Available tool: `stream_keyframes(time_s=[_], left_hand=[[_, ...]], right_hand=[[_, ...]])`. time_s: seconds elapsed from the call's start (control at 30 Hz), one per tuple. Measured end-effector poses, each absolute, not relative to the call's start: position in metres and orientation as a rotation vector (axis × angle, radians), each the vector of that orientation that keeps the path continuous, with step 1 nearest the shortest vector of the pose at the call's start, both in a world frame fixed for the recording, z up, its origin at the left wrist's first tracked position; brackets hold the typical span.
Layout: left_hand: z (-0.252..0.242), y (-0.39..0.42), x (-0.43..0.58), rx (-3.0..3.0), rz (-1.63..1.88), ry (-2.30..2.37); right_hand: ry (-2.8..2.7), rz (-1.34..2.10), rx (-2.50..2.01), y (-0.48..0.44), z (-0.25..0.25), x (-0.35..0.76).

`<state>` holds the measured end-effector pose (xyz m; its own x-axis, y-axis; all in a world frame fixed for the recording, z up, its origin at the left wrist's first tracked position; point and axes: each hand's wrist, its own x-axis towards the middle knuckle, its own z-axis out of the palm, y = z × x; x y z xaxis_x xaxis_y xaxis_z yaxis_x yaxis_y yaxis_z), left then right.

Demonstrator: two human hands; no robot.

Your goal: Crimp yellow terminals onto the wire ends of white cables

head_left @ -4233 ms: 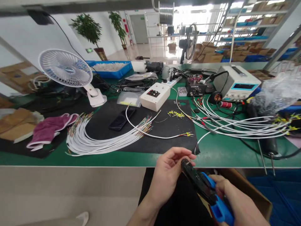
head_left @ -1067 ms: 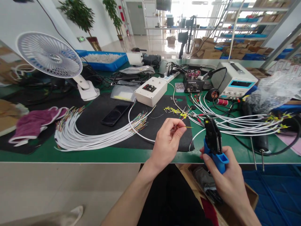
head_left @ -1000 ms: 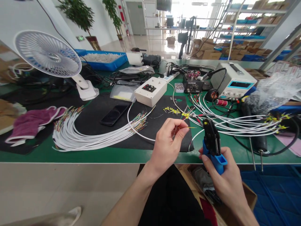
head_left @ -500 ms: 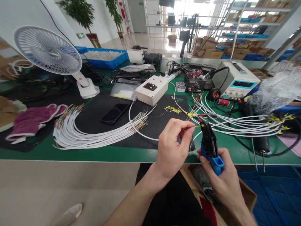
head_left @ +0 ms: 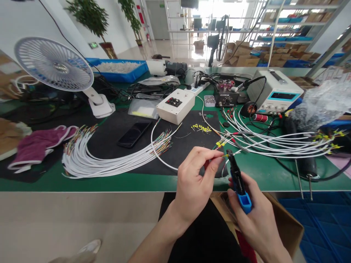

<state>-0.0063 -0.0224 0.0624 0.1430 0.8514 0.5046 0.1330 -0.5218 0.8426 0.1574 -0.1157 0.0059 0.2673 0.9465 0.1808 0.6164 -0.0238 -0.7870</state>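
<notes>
My left hand (head_left: 195, 184) has its grip pinched on a thin wire (head_left: 224, 156), and the wire's yellow end is right by the head of the black and blue tool (head_left: 236, 173). I can't tell if it is inside. My right hand (head_left: 256, 215) has its grip wrapped around the tool's blue handles. Farther off, little yellow bits (head_left: 201, 128) lie on a black mat (head_left: 189, 146) on the green bench (head_left: 148, 185). To the left, white cables (head_left: 120, 163) lie in a curve, with a black phone (head_left: 134, 134) just past them.
</notes>
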Motion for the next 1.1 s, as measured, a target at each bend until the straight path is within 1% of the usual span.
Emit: stream_keyframes(time_s=[0.13, 0.23, 0.6, 1.1], left_hand=[[0.06, -0.027, -0.013, 1.75, 1.41, 0.973], [0.059, -0.028, -0.016, 1.719, 1.411, 0.991], [0.058, -0.036, -0.017, 1.71, 1.444, 1.045], [0.064, -0.044, -0.017, 1.82, 1.509, 1.106]], right_hand=[[-1.552, 0.448, -1.709, -0.117, 0.009, 0.151], [-1.574, 0.467, -1.725, -0.119, 0.009, 0.147], [-1.564, 0.448, -1.823, -0.127, 0.003, 0.139], [-1.553, 0.417, -1.791, -0.124, 0.0, 0.138]])
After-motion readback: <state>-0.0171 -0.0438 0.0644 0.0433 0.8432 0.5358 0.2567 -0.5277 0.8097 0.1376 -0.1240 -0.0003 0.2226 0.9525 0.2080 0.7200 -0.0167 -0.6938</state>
